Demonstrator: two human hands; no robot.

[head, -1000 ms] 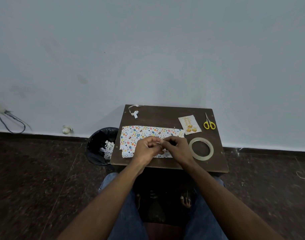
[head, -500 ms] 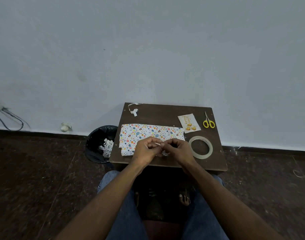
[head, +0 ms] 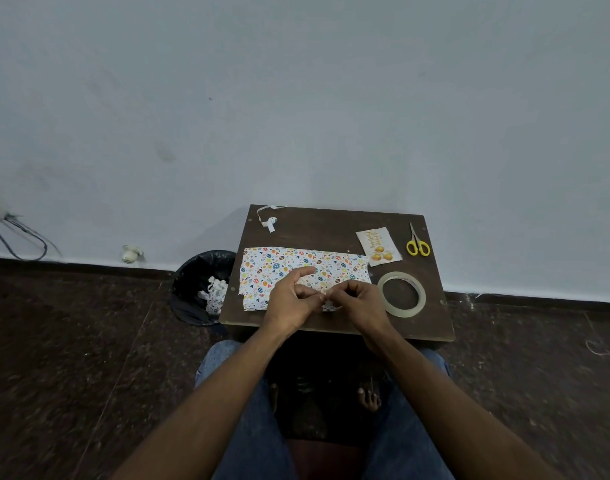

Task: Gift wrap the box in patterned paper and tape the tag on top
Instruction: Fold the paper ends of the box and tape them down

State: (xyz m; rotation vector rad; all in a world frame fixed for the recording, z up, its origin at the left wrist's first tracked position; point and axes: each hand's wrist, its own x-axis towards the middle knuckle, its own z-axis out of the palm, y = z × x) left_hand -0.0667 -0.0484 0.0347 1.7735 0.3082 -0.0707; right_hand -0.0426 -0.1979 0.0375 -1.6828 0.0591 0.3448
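Note:
A sheet of patterned paper (head: pixel 282 268) with coloured eggs and hearts lies flat on the small brown table (head: pixel 331 223). Over its near edge my left hand (head: pixel 289 299) and my right hand (head: pixel 360 301) meet. Their fingertips pinch a small pale strip (head: pixel 326 296) between them; I cannot tell whether it is tape or paper. A patterned scrap (head: pixel 329 308) shows just below the fingers. The gift tag (head: pixel 379 245) with gold lettering lies at the back right. A clear tape roll (head: pixel 401 294) sits right of my right hand. No box is visible.
Yellow-handled scissors (head: pixel 416 242) lie at the table's right back corner. A curl of white paper strip (head: pixel 270 220) sits at the back left corner. A black bin (head: pixel 196 289) with paper scraps stands on the floor left of the table. My knees are under the near edge.
Both hands stayed joined and drifted slightly toward the near edge of the paper. My left index finger has lifted and stretched out. The things on the table have not moved.

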